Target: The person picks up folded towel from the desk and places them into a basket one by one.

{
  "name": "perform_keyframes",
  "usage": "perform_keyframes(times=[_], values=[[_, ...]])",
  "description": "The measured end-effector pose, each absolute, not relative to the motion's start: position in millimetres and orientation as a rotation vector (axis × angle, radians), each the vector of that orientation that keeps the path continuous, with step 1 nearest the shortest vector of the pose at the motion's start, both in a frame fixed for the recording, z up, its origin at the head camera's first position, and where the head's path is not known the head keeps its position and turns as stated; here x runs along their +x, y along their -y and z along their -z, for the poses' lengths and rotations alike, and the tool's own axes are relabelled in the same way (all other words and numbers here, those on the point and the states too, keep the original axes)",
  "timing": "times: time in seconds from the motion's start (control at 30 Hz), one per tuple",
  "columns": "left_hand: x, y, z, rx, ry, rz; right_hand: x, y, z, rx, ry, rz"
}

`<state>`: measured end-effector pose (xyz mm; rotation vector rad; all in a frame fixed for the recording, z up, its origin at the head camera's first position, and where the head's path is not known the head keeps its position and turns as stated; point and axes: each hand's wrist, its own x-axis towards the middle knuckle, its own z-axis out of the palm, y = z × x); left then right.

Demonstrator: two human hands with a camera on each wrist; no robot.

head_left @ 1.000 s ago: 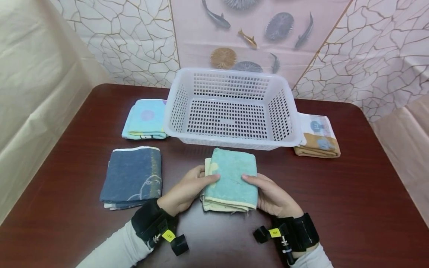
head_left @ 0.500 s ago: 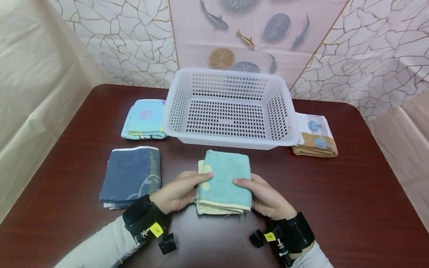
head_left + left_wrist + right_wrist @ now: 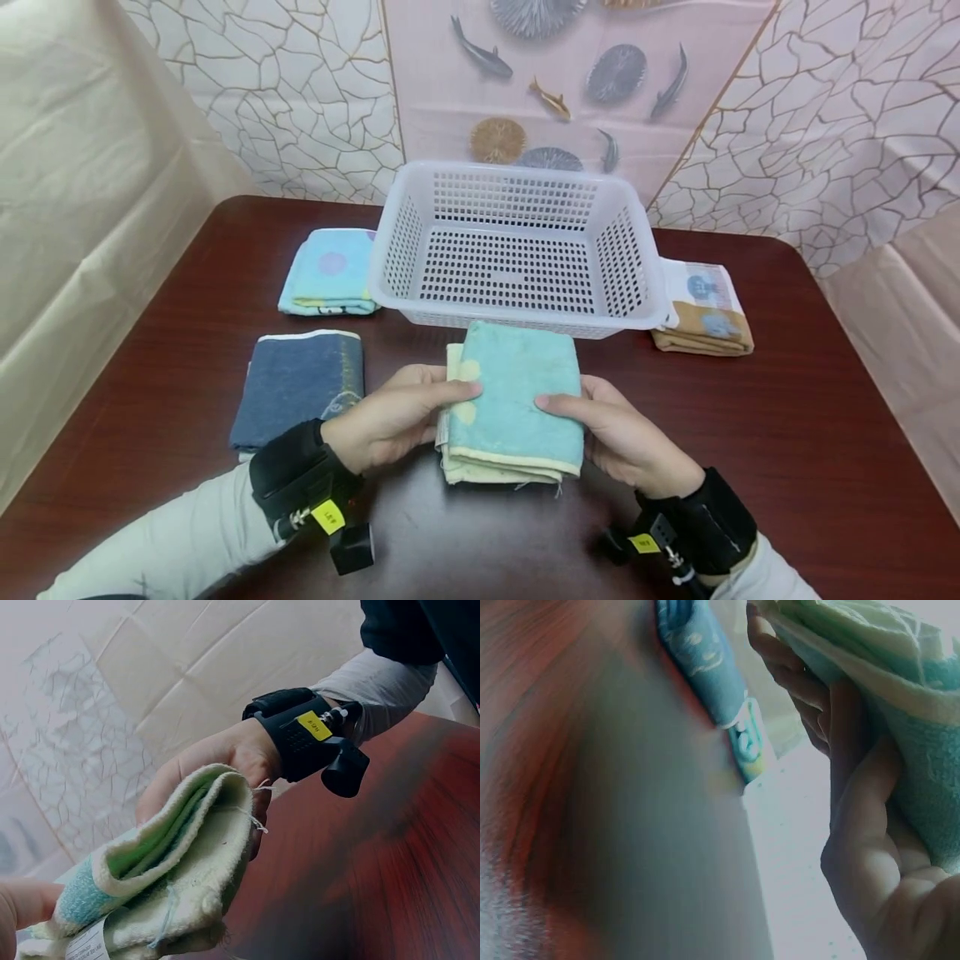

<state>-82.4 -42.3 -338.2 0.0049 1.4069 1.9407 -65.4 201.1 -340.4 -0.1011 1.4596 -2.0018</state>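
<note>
Between my two hands is a folded towel (image 3: 521,392), turquoise on top with pale yellow edges and spots. My left hand (image 3: 393,417) grips its left side, thumb on top and fingers underneath. On the opposite side my right hand (image 3: 626,433) holds it the same way, thumb over the upper face. The left wrist view shows the folded layers of the towel (image 3: 172,855), with loose threads and a white label (image 3: 88,943). In the right wrist view, the fingers (image 3: 795,682) of the right hand lie under the towel (image 3: 930,765).
A white perforated basket (image 3: 517,319) stands at the back middle of the dark wooden table (image 3: 795,433). Left of it lies a light blue folded towel (image 3: 330,271), with a dark blue one (image 3: 300,387) nearer. A white-and-brown folded towel (image 3: 705,308) lies at the basket's right.
The hands first shift slightly left with the turquoise towel, then bring it up closer to the basket's front. The left forearm now covers part of the dark blue towel. Both hands keep their grip.
</note>
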Motion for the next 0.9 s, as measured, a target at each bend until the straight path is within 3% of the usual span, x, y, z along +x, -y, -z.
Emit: perform_keyframes(times=[0.9], values=[[-82.8,45.9,260.2,0.224,-1.435,-2.023,-55.5,-195.3,260.7,-0.124,-1.588,2.057]])
